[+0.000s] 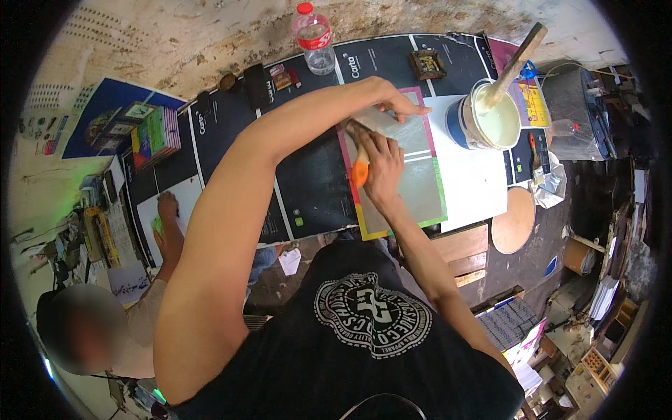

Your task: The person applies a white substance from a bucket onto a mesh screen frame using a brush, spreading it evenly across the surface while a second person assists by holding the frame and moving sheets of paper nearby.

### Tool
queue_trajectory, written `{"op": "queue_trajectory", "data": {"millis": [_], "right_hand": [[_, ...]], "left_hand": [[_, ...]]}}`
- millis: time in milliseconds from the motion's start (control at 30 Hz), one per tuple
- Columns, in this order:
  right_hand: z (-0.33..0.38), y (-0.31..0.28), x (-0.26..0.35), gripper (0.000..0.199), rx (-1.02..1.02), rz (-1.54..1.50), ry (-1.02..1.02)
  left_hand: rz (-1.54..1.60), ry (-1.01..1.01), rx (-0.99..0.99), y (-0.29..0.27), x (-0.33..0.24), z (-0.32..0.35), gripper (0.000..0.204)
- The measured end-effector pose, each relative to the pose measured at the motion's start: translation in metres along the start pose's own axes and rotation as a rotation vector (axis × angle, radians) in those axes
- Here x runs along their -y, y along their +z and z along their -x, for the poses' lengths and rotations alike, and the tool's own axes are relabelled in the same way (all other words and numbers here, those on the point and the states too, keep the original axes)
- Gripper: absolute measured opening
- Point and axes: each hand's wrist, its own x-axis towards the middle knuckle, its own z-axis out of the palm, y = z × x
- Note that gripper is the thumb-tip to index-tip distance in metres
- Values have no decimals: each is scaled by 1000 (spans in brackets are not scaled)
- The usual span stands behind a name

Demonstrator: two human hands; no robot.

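My left hand (400, 105) reaches across the table and presses a metal straightedge (381, 119) flat onto a grey sheet (416, 175) with coloured borders. Just below it, my right hand (381, 164) grips an orange-handled knife (360, 170), its blade end against the ruler's edge at the sheet's left side. The grey sheet lies partly on a white sheet (476, 185) and partly on the dark table cover (315, 182).
A tub of pale paste (490, 115) with a wooden-handled brush (514, 59) stands right of the sheet. A plastic water bottle (313, 38) stands at the back. A second person's hand (168, 210) rests on paper at the left, beside stacked coloured books (155, 133).
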Motion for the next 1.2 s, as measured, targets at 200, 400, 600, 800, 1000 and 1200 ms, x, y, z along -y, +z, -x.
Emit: {"op": "queue_trajectory", "data": {"millis": [200,400,600,800,1000,1200], "right_hand": [[52,10,32,50,163,-171,-87],[59,3,-29,47,63,22,105],[93,-15,61,35,250,-230,61],[66,0,-7,31,50,7,84],[123,-18,49,40,147,-158,-2],[92,-34,3,42,81,5,62]], "left_hand": [[16,-61,58,15,-15,36,114],[20,20,-126,23,-14,29,119],[84,-27,-53,26,10,-7,116],[-70,-42,-186,27,-18,1,112],[-153,-109,-320,40,-8,16,108],[-214,-119,-406,45,-23,27,104]]}}
